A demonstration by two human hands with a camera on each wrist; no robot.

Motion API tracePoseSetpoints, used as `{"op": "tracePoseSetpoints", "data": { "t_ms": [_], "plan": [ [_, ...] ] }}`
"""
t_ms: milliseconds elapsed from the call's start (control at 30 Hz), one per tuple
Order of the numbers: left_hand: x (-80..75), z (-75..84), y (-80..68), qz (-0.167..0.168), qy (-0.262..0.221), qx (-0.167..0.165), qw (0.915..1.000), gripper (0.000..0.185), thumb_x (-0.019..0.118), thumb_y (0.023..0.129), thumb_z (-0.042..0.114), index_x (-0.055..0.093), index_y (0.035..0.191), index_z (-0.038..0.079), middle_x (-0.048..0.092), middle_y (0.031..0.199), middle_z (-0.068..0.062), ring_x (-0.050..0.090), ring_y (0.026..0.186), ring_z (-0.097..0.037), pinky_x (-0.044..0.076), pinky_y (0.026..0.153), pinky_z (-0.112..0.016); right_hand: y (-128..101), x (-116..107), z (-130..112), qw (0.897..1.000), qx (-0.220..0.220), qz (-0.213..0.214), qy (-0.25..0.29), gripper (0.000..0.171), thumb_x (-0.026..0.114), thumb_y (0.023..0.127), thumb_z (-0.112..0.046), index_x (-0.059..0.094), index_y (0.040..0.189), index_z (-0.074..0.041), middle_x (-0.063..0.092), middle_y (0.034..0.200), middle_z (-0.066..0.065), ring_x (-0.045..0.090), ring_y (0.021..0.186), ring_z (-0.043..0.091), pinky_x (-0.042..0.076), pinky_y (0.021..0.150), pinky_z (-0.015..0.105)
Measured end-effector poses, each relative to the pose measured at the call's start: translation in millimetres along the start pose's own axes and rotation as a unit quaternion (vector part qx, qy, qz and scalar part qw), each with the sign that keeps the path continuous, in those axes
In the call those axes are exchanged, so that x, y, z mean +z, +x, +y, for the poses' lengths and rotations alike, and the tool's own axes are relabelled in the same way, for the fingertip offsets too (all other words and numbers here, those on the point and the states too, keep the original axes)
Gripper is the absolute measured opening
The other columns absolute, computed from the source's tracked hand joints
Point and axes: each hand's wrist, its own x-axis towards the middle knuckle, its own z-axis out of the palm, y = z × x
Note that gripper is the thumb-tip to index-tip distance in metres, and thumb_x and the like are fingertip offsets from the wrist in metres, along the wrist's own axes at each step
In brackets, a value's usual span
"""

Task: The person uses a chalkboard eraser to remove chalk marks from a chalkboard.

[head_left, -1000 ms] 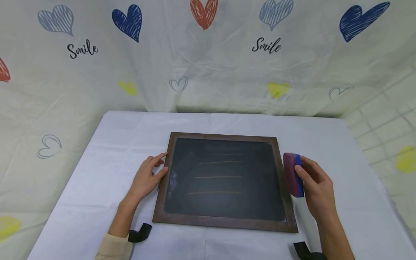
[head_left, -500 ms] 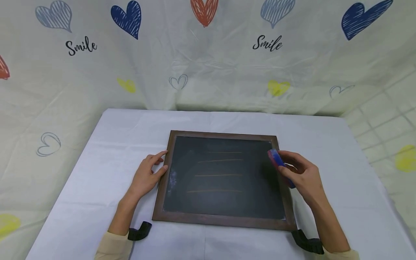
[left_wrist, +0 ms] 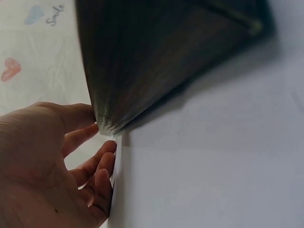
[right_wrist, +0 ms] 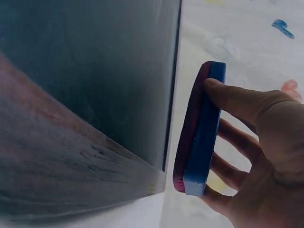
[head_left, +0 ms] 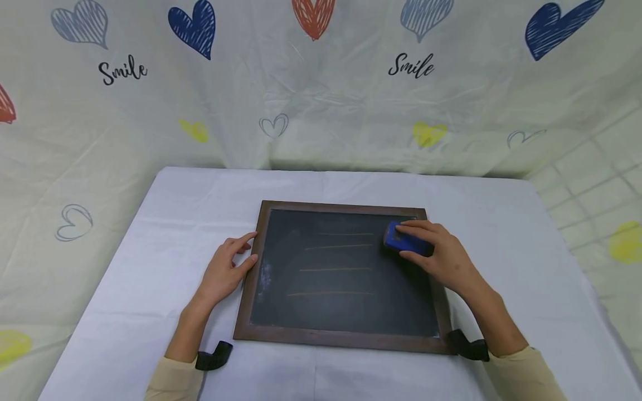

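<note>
A chalkboard [head_left: 346,312] in a brown wooden frame lies on the table, with several thin orange chalk lines [head_left: 336,270] across its dark surface. My right hand [head_left: 446,256] holds a chalkboard eraser [head_left: 393,238] between thumb and fingers; in the head view it overlaps the board's upper right part. The right wrist view shows the eraser's blue back [right_wrist: 204,137] and its purplish pad [right_wrist: 190,130], with a gap between pad and board. At the frame's left side, my left hand [head_left: 225,273] touches the edge with thumb and fingertips; its other fingers [left_wrist: 102,190] lie below the edge.
White cloth covers the table [head_left: 200,195]. Behind it hangs a pale curtain [head_left: 346,111] printed with hearts and the word Smile. Black wrist straps [head_left: 214,356] sit on both arms. Whitish chalk smudges [head_left: 264,278] mark the board's left side.
My right hand has brought the eraser leftward from beside the board to over its upper right part, turning it so the blue back faces up. My left hand stays at the frame's left edge.
</note>
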Motion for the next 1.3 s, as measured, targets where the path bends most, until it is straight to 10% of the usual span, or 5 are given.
{"op": "tracePoseSetpoints", "data": {
  "t_ms": [1300],
  "plan": [
    [0.5,-0.8,0.5,-0.005,-0.001,-0.008,1.0,0.054,0.068,0.102,0.023,0.052,0.154,0.018,0.063,0.127,-0.018,0.059,0.117,-0.033,0.045,0.084,-0.036,32.7,18.2,17.1,0.998,-0.017,-0.05,-0.025,0.054,0.079,0.09,-0.005,0.064,0.142,-0.007,0.057,0.148,0.02,0.05,0.138,0.045,0.045,0.108,0.063]
  ]
}}
